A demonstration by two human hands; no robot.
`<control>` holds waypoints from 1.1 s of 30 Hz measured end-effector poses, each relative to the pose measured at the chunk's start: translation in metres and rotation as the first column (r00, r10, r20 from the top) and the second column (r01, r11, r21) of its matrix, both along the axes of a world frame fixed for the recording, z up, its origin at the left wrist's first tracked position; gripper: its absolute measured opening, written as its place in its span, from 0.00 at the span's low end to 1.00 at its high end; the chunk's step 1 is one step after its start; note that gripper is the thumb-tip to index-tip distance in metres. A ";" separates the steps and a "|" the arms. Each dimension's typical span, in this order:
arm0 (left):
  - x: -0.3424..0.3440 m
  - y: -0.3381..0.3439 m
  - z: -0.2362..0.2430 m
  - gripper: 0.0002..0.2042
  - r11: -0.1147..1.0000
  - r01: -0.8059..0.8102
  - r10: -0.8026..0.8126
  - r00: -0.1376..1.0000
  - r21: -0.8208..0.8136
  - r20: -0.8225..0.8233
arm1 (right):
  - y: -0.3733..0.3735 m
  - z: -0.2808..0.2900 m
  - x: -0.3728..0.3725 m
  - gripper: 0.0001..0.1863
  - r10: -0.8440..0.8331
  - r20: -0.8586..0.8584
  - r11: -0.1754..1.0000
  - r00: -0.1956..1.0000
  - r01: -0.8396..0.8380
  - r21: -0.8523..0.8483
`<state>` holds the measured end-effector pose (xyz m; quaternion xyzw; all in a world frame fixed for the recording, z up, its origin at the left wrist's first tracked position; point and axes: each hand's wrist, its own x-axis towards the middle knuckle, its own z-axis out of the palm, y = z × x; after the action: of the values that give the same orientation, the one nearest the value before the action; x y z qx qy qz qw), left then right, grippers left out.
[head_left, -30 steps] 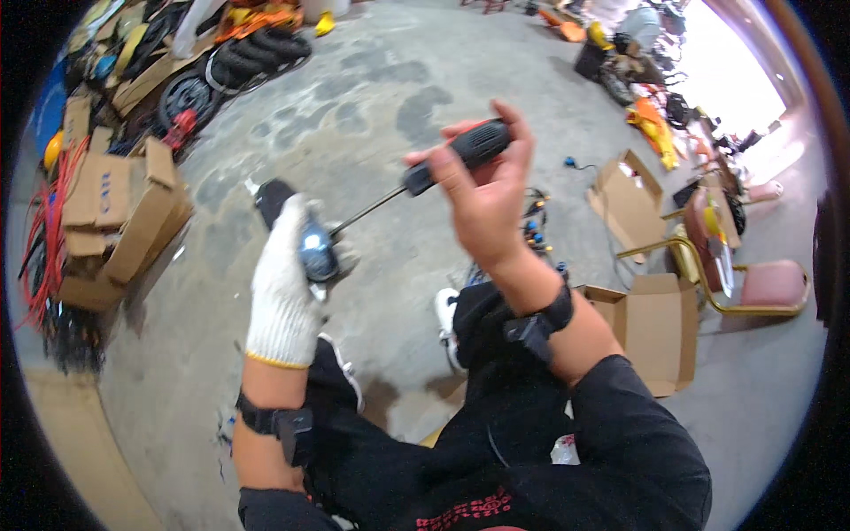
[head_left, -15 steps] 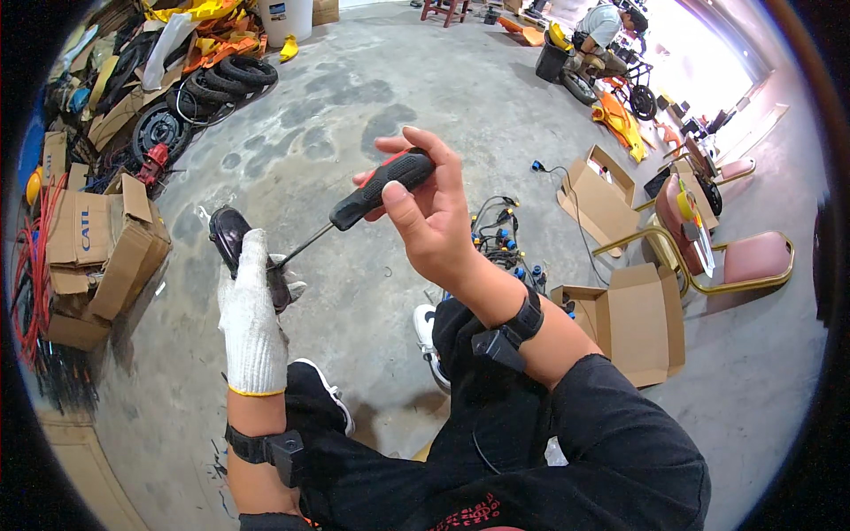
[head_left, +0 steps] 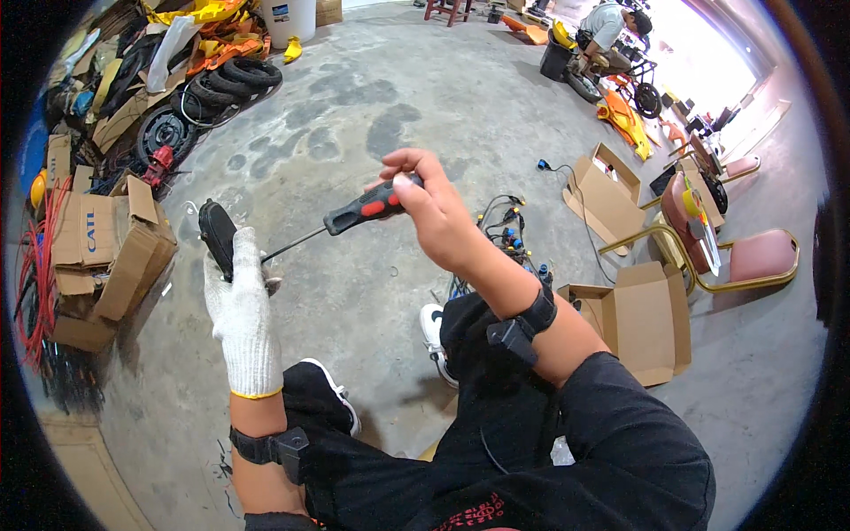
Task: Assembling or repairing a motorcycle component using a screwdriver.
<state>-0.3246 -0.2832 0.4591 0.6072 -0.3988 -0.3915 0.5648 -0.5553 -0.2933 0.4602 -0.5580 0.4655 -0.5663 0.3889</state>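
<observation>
My left hand (head_left: 241,305), in a white knit glove with a yellow-edged cuff, is closed around a black oblong part (head_left: 216,232) with a rounded end. A pale wire end shows at its upper left. My bare right hand (head_left: 427,211) grips a screwdriver (head_left: 361,211) by its black and red handle. Its thin metal shaft slants down and left to the side of the black part, beside the gloved fingers. Those fingers hide the tip, so I cannot tell what it touches. Both wrists carry black straps with small boxes.
Cardboard boxes (head_left: 111,252) and red cables stand at left, below stacked tires (head_left: 221,84). Wiring with blue connectors (head_left: 509,232) lies beyond my right knee. Open cartons (head_left: 651,319) and a pink-seated chair (head_left: 763,258) are at right. Another person (head_left: 602,35) crouches at the far right.
The screwdriver handle has turned, showing more red, and has moved slightly down and left. My right fingers have shifted on it. The black part has rolled in my left hand.
</observation>
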 end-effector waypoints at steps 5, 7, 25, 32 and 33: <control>0.002 0.000 -0.001 0.17 1.000 0.012 -0.011 0.999 0.020 -0.034 | 0.002 0.003 -0.005 0.20 0.168 0.057 0.961 0.984 -0.150 -0.232; 0.001 0.001 0.001 0.18 1.000 0.015 -0.015 1.000 0.019 -0.021 | 0.004 0.007 -0.012 0.22 0.182 0.059 0.977 0.982 -0.173 -0.127; 0.002 0.003 0.007 0.17 0.999 -0.029 0.030 0.999 0.038 -0.021 | 0.003 0.002 -0.008 0.23 0.045 -0.232 0.962 0.972 0.021 0.273; 0.002 0.004 0.007 0.18 0.999 -0.034 0.034 0.999 -0.008 -0.003 | 0.004 0.002 -0.014 0.20 0.175 -0.019 0.984 0.984 -0.175 0.011; 0.001 0.004 0.007 0.17 0.999 -0.040 0.040 0.999 0.026 0.023 | 0.003 0.004 -0.017 0.21 0.281 0.005 0.937 0.960 -0.275 0.215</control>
<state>-0.3234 -0.2791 0.4664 0.6269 -0.3878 -0.3785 0.5598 -0.5725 -0.2906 0.4647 -0.5805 0.4452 -0.4450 0.5165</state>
